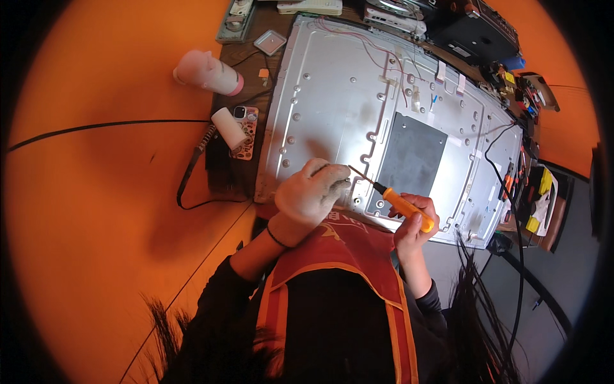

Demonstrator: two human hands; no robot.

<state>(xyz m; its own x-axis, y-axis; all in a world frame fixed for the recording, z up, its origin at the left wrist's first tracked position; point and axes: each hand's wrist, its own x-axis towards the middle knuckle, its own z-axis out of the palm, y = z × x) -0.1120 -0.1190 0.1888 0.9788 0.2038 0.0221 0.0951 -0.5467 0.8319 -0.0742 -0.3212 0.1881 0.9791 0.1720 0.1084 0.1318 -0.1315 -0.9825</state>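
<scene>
The person is in the middle of a screwdriver step, by the look of it, working over a big silver metal panel (332,115) that lies flat on the table in front of them. The right hand (410,235) is bare, and its fingers are wrapped around the yellow handle of the screwdriver (396,201). The thin metal rod points away to the left and sits over the near part of the panel, next to the corner of a flat black plate (412,153). The left hand (310,195) wears a white glove, with its fingers bent and bunched together right at the tip of the rod. You cannot tell if those fingers are pinching the tip, holding something tiny like a screw, or holding nothing. The tip looks to be up above the metal and not in a hole, but that is hard to be sure of. If a screw is there, the next move seems to call for keeping it straight on the tip, picking the right hole, and pressing gently while turning. The right hand would need to stay steady, and the gloved fingers should keep clear of the point.
</scene>
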